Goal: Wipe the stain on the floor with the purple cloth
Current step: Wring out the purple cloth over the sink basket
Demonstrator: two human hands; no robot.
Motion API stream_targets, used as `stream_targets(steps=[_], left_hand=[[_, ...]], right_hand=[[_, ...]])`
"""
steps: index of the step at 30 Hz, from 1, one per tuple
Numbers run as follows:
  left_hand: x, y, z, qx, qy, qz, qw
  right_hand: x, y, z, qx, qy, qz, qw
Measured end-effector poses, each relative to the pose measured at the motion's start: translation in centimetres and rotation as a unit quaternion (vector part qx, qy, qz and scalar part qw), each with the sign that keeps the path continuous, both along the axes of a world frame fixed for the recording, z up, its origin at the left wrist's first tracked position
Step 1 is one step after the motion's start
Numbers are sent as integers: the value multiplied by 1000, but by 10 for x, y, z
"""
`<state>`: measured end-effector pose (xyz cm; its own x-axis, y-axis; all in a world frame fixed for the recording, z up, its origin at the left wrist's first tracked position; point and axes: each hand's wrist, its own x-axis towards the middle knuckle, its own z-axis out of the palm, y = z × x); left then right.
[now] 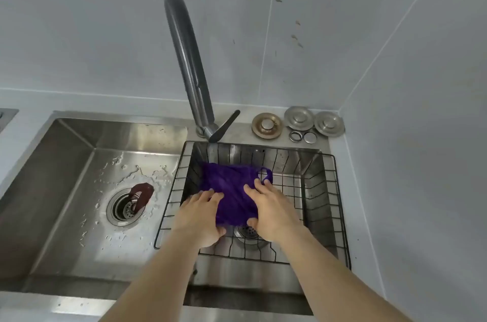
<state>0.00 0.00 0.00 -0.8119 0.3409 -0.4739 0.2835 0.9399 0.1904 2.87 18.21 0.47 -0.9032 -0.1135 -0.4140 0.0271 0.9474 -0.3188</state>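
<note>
Cloth first: the purple cloth point(232, 190) is spread inside the black wire basket point(340, 190) set in the right sink basin point(308, 161), under the faucet point(188, 63). Both hands pinch it — left hand point(197, 219) at its near left edge, right hand point(271, 212) at its right side, fingers closed on the fabric. The left basin point(66, 190) is wet — its drain point(126, 207) open.
</note>
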Motion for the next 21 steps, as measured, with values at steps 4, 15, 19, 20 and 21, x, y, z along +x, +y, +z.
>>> stream_targets(steps=[4, 15, 19, 20, 21], left_hand=[[-4, -1, -14, -20, 0, 2, 1000], [-9, 1, -17, -25, 88, 3, 996], [-10, -2, -4, -19, 90, -9, 996], [-9, -3, 0, -12, 97, -7, 995], [-8, -4, 5, -4, 106, -3, 994]], right_hand=[[-2, 0, -16, -5, -21, -12, 1000], [1, 2, -26, 10, 10, -35, 999], [5, 2, -11, 11, 59, -69, 996], [7, 2, -6, 10, 70, -71, 995], [8, 2, -1, 9, 79, -76, 994]])
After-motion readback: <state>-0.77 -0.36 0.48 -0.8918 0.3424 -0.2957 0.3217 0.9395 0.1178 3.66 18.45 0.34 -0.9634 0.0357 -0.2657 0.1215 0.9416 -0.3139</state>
